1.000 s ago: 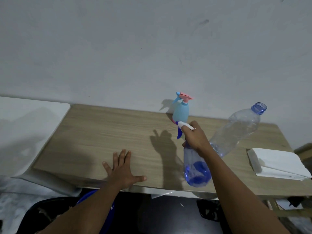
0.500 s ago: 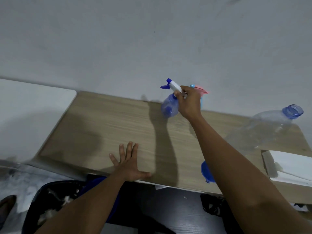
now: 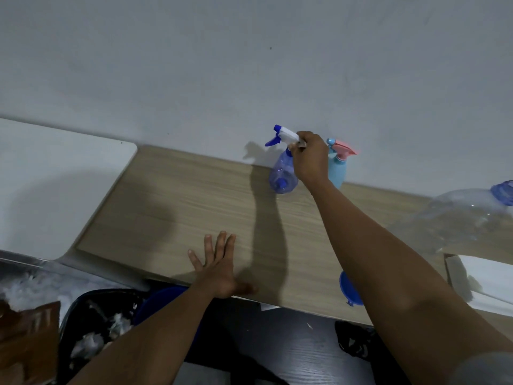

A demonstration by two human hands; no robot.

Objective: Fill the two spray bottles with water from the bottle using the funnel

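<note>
– the clear spray bottle (image 3: 283, 176)?
– far on the table (image 3: 180, 207) by the wall; my right hand (image 3: 309, 159) grips its head. my left hand (image 3: 219, 269) lies flat, fingers spread, near edge.

matt wood-grain table (image 3: 194, 207), clear prob. plastic spray btl (image 3: 283, 173).

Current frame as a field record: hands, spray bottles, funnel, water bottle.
right hand: grips the trigger head of the transparent blue spray bottle
transparent blue spray bottle: upright at the back of the wooden table, near the wall
pale blue spray bottle with pink trigger: upright, beside it
left hand: flat, fingers spread, at the table's front edge
blue plastic funnel: near front edge, partly hidden by the right forearm
large clear plastic water bottle: far right, blue neck
</note>
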